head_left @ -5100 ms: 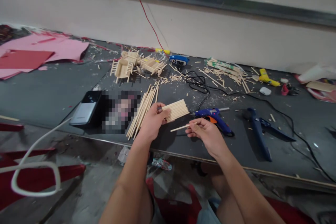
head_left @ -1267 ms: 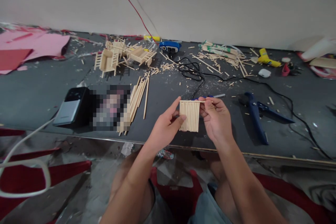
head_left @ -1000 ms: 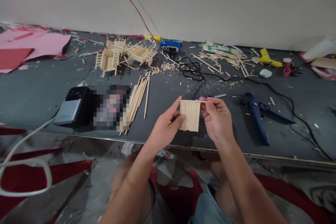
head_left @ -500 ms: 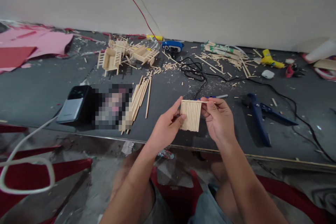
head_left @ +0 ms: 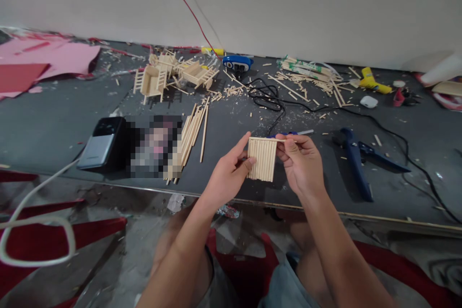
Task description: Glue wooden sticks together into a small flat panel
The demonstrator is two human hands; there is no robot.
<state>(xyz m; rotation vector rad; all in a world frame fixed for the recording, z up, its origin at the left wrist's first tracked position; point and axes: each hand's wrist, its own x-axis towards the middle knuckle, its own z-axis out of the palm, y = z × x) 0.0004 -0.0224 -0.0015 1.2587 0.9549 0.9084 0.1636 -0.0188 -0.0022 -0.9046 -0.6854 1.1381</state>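
A small panel (head_left: 263, 161) of wooden sticks laid side by side is held above the table's front edge. My left hand (head_left: 231, 168) pinches it at its left side, thumb on the front face. One thin wooden stick (head_left: 262, 139) lies across the panel's top edge and reaches out to the right. My right hand (head_left: 299, 159) is closed on that stick's right end between thumb and fingers. Just behind the hands lies a blue tool with a metal tip (head_left: 305, 132), partly hidden; I cannot tell its kind.
Loose wooden sticks (head_left: 195, 130) lie left of my hands, beside a power bank-like device (head_left: 99, 142). Small stick-built chairs (head_left: 153, 82) stand farther back. A blue cutter-like hand tool (head_left: 355, 163) lies right. A black cable (head_left: 342, 108) crosses the table, with stick scraps (head_left: 234, 91) scattered around.
Almost nothing differs. Both hands keep hold of the panel and the cross stick in the same place.
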